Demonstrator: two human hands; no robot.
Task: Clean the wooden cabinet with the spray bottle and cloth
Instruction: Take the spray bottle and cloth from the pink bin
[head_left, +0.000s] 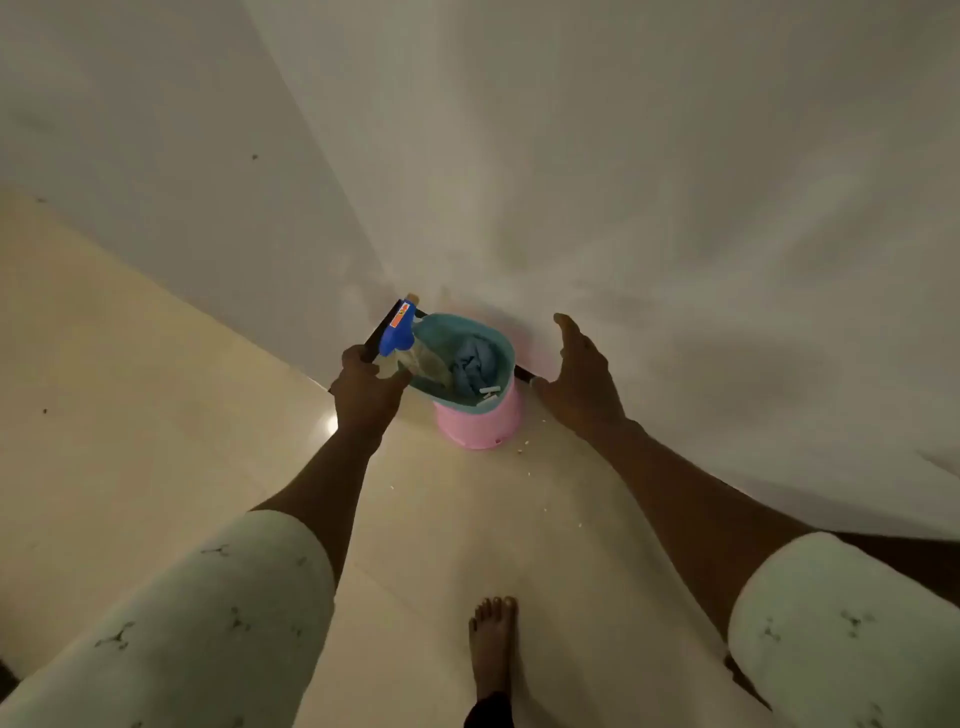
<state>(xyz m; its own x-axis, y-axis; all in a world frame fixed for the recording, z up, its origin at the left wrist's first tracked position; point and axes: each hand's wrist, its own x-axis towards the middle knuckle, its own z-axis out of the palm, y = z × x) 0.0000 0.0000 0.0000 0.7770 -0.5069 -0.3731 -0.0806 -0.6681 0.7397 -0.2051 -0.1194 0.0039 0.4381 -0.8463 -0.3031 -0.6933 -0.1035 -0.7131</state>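
Observation:
A spray bottle with a blue trigger head and clear body leans at the left rim of a pink bucket with a teal inside. My left hand is closed around the bottle's body. A crumpled blue cloth lies inside the bucket. My right hand hovers just right of the bucket, fingers spread, holding nothing. No wooden cabinet can be made out in the dim view.
The bucket stands on a pale tiled floor in a corner where two white walls meet. My bare foot is on the floor below. Small white crumbs lie scattered near the bucket.

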